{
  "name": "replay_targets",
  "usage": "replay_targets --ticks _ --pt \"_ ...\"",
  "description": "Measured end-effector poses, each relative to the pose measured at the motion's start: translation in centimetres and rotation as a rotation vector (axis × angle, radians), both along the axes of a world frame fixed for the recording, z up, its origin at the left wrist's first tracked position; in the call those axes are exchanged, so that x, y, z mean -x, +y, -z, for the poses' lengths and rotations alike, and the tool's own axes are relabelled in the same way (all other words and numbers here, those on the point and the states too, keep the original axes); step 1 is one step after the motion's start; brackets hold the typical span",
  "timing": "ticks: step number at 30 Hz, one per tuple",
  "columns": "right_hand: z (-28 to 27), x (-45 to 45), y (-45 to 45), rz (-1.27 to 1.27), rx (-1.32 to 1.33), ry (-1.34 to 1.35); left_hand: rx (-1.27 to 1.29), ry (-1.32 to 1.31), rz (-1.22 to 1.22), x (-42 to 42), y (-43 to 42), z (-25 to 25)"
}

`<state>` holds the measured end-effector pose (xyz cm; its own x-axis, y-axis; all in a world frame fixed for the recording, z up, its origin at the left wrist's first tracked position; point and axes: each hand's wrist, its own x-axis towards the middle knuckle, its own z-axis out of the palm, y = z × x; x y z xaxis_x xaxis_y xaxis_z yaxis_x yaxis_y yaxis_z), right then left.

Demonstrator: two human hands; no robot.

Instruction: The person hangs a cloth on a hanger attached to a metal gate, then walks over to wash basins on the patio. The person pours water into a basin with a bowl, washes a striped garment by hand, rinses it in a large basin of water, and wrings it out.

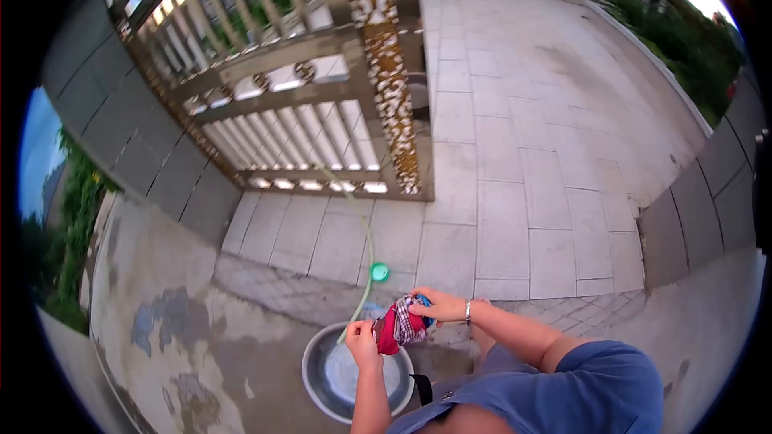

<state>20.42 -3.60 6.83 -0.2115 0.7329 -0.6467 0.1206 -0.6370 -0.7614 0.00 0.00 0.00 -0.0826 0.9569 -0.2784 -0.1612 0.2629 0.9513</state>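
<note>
Between my two hands a bunched cloth (392,329), red with a dark-and-white plaid part, is held above a wide metal basin (312,378). My left hand (361,339) pinches the cloth at its left end. My right hand (437,305), with a bracelet at the wrist, grips the other end, where some blue shows by the fingers. The basin stands on the ground below and appears to hold water. A pale green hose (369,241) runs from the gate down to the basin's rim. Beside the hose sits a small green bowl-like item (379,272).
A metal gate (354,80) with ornate gold trim stands ahead on the left, next to a grey tiled wall (121,124). Pale paving (539,161) stretches beyond it. Another low wall (700,209) is at the right. Damp patches mark the concrete (185,321) at left.
</note>
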Motion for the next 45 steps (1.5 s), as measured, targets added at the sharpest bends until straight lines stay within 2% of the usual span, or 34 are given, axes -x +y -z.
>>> replay_targets --ticks 2,3,5,9,10,13,15,17,19,21,24,29,31,33,35,37,39,41,43,45 --pt "-0.2 -0.5 0.6 0.110 -0.205 0.016 0.042 -0.032 0.169 -0.2 3.3 1.0" --pt "0.1 -10.6 -1.6 0.136 -0.170 0.008 0.077 -0.038 0.196 -10.3 1.8 0.9" --pt "2.1 -16.9 -0.6 0.110 -0.801 -0.272 0.249 -0.031 0.405 -17.0 4.8 1.0" --pt "-1.6 -27.2 -0.2 0.302 -0.874 -0.409 0.458 -0.394 0.789 -28.3 6.4 -1.1" --pt "-2.2 -29.4 0.0 0.349 -0.890 -0.448 0.455 -0.397 0.806 -30.3 6.4 -2.8" --pt "-5.9 -35.0 -0.4 0.504 -0.894 -0.509 0.361 -0.322 1.034 -36.0 6.7 -6.2" --pt "-6.5 -37.7 -0.9 0.605 -0.881 -0.505 0.244 -0.069 1.193 -38.8 7.6 -6.0" --pt "-7.1 -39.3 -1.3 0.690 -0.768 -0.375 0.272 -0.003 1.251 -41.4 9.5 -4.1" --pt "-5.4 -41.4 -1.3 0.758 -0.806 -0.386 0.305 -0.138 1.133 -44.5 10.9 -4.1" --pt "-3.8 -43.6 -1.5 0.884 -0.737 -0.210 0.303 -0.253 1.063 -47.8 11.9 -6.4" --pt "-3.3 -47.0 -0.5 0.953 -0.745 -0.141 0.318 -0.411 0.999 -53.4 14.1 -7.2" --pt "-2.4 -55.7 2.3 1.077 -0.742 -0.137 0.324 -0.504 1.120 -63.7 17.9 -7.8" --pt "-3.2 -60.3 2.9 1.012 -0.563 -0.274 0.324 -0.545 1.177 -68.2 19.3 -8.1" --pt "-3.0 -62.1 3.6 1.037 -0.605 -0.279 0.345 -0.557 1.185 -69.9 20.2 -8.6" --pt "-4.7 -66.1 4.8 1.038 -0.661 -0.301 0.292 -0.555 1.306 -73.8 21.9 -10.2" --pt "-6.5 -69.4 5.5 1.064 -0.601 -0.287 0.275 -0.508 1.333 -77.0 22.8 -12.2" --pt "-6.1 -73.0 6.6 1.216 -0.781 -0.271 0.186 -0.460 1.407 -80.1 24.0 -13.5" --pt "-8.9 -74.7 7.5 1.331 -0.573 -0.104 0.075 -0.341 1.473 -82.5 25.1 -15.3" --pt "-10.0 -77.0 9.4 1.323 -0.446 -0.034 -0.091 -0.248 1.527 -84.8 26.8 -15.2" --pt "-9.5 -80.1 11.5 1.244 -0.419 0.166 -0.264 -0.184 1.538 -86.5 28.4 -17.2"
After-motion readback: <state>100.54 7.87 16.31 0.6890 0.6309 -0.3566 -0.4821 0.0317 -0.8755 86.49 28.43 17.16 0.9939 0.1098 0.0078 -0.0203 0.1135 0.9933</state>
